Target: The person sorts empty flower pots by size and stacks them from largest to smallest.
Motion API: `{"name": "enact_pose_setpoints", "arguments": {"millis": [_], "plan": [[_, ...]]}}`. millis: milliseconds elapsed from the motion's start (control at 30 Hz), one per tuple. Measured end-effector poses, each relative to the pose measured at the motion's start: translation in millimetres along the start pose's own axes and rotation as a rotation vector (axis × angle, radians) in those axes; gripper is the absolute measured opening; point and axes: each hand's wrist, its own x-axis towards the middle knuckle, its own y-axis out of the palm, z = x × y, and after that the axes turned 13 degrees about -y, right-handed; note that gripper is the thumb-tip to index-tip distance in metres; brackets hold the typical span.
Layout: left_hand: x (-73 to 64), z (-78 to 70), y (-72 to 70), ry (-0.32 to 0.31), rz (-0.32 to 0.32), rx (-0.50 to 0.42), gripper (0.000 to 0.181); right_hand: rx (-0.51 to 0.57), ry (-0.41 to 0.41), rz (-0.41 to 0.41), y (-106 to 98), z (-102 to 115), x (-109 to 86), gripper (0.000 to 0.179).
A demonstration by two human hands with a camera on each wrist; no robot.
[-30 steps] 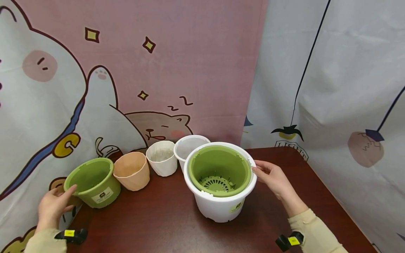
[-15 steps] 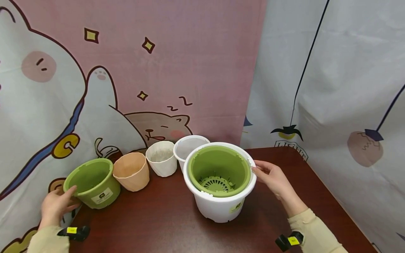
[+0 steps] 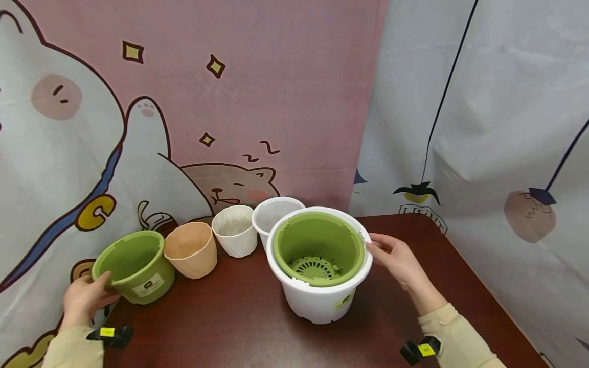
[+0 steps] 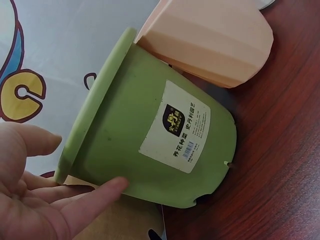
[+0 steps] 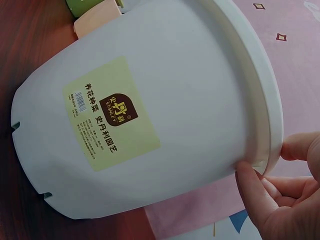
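My left hand (image 3: 85,296) is at the left of a green flowerpot (image 3: 147,276). In the left wrist view its thumb stands just above the rim with a small gap, and its straight index finger lies against the wall below the white label. At the right, my right hand (image 3: 395,258) pinches the rim of a large white flowerpot (image 3: 317,305) between thumb and fingers. A second green pot (image 3: 317,232), with a slotted bottom, sits inside the white one. The right wrist view shows the white pot's yellowish label (image 5: 112,112).
Next to the left green pot stand a peach pot (image 3: 195,260), a small faceted white pot (image 3: 239,243) and another white pot (image 3: 276,202), partly hidden by the large one. All stand on a dark red-brown table (image 3: 221,322) before printed cloth (image 3: 313,102).
My left hand has shifted slightly right, closer to the green pot. The pots and my right hand stay where they were.
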Motion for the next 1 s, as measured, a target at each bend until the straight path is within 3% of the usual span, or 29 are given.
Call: {"name": "enact_pose_setpoints", "arguments": {"millis": [333,733,1000], "plan": [[6.0,-1.1,4.6,-0.034,0.019,-0.054,0.065,0.014,-0.009,0.0,-0.1,-1.4,0.4,0.05],[3.2,-2.9,4.5,-0.128,0.072,-0.163,0.066,0.015,-0.005,-0.001,-0.1,-1.3,0.6,0.051],[0.1,-2.2,3.9,-0.147,0.031,-0.145,0.063,0.027,-0.003,-0.004,0.1,-0.9,0.3,0.051]]}}
